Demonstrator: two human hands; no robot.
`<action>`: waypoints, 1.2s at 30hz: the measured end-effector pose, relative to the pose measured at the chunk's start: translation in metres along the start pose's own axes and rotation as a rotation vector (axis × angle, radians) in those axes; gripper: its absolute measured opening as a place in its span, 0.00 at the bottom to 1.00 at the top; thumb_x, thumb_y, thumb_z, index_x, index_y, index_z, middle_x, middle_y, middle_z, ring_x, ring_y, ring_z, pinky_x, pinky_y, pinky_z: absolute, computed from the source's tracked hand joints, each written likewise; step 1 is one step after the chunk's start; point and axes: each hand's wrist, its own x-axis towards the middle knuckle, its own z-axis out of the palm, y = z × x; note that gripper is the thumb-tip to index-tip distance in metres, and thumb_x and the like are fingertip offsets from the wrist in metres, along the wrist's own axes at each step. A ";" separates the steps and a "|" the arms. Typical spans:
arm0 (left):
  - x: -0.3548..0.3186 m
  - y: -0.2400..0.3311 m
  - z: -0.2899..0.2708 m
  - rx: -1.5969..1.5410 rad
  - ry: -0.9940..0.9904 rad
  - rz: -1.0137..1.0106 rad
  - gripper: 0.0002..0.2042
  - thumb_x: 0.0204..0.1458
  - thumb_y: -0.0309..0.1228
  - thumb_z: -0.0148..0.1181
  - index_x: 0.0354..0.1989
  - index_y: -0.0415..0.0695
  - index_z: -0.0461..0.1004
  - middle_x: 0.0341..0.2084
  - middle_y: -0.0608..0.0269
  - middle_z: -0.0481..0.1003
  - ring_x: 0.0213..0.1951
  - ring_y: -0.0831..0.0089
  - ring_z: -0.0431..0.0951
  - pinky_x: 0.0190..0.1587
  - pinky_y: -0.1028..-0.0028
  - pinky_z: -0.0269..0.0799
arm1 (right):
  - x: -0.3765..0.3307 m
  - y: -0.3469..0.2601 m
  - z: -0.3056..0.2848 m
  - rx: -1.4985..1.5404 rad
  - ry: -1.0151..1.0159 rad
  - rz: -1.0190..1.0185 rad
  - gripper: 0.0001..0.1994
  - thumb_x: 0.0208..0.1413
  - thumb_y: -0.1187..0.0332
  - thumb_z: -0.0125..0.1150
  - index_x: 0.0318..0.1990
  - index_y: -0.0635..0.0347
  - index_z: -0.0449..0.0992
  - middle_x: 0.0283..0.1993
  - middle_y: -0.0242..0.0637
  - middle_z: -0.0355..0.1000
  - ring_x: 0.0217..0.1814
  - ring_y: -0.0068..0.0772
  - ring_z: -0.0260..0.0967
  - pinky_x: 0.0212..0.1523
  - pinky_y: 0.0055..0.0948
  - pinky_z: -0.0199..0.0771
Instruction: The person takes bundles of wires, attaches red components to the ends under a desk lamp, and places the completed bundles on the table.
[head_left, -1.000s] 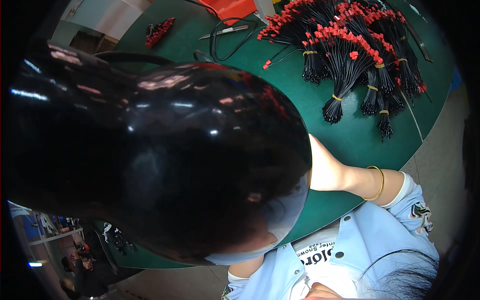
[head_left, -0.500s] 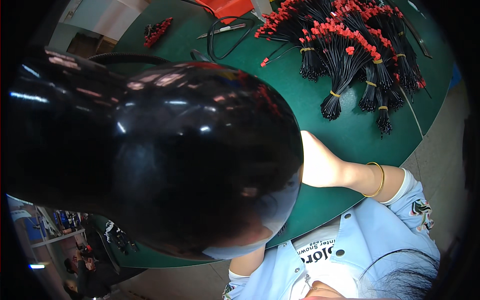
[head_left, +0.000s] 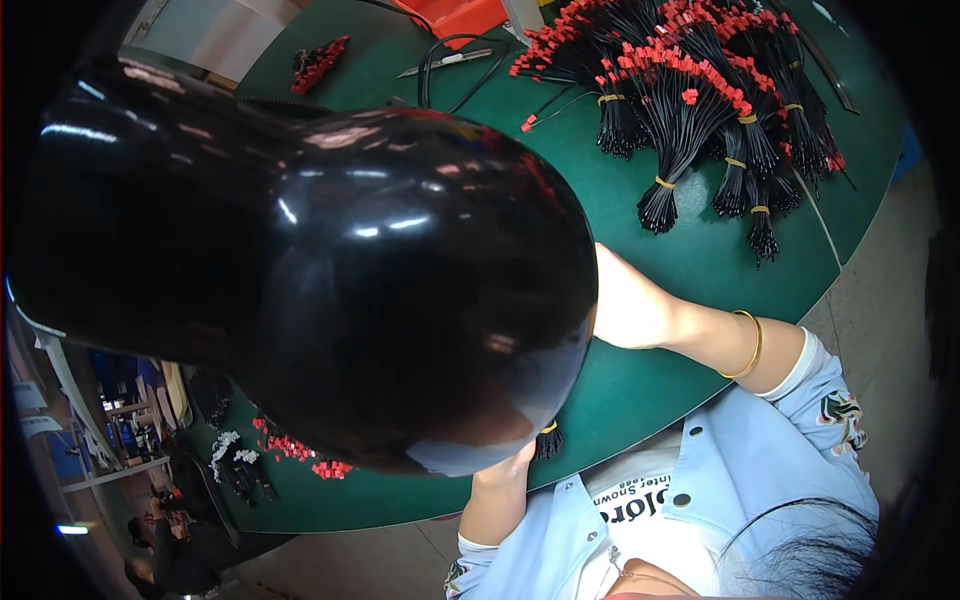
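Note:
A large glossy black rounded hood (head_left: 420, 260), like a lamp shade, fills the middle of the head view and covers most of the work under it. My right hand (head_left: 632, 305) reaches in behind its right edge; the wrist and back of the hand show, while the fingers are hidden. Below the hood, only the edge of my left hand (head_left: 515, 460) shows, with its fingers covered too. Beside the left hand lies the end of a black wire bundle (head_left: 548, 442) with a yellow tie. Whatever either hand holds is out of sight.
Several tied bundles of black wires with red connectors (head_left: 690, 90) are heaped on the green table (head_left: 800, 270) at far right. A craft knife (head_left: 445, 63), a red bin (head_left: 455, 18) and a small red-tipped bundle (head_left: 320, 65) lie at the back. More red connectors (head_left: 285, 445) lie near left.
In the picture the hood has shifted upward, uncovering red connectors at near left, a yellow-tied bundle end and more of my left forearm. My right hand appears slightly higher.

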 end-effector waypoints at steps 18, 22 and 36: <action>-0.002 -0.004 -0.013 0.089 -0.035 0.090 0.17 0.42 0.17 0.51 0.43 0.36 0.61 0.36 0.57 0.67 0.39 0.72 0.68 0.45 0.74 0.63 | -0.003 -0.001 0.002 -0.217 -0.052 -0.076 0.09 0.42 0.71 0.58 0.33 0.61 0.69 0.29 0.35 0.69 0.34 0.21 0.66 0.36 0.22 0.65; -0.006 -0.003 -0.006 0.106 0.107 0.099 0.15 0.41 0.17 0.52 0.40 0.36 0.63 0.35 0.58 0.68 0.37 0.73 0.69 0.43 0.75 0.64 | -0.005 -0.010 0.004 -0.228 -0.090 -0.030 0.12 0.40 0.68 0.61 0.34 0.61 0.68 0.25 0.31 0.66 0.29 0.18 0.62 0.31 0.19 0.63; -0.006 -0.006 -0.015 0.096 0.123 0.133 0.16 0.41 0.15 0.52 0.41 0.34 0.62 0.34 0.58 0.68 0.36 0.73 0.70 0.42 0.74 0.64 | -0.005 -0.009 0.005 -0.253 -0.097 0.046 0.12 0.41 0.67 0.60 0.33 0.64 0.72 0.31 0.37 0.69 0.34 0.25 0.66 0.38 0.23 0.65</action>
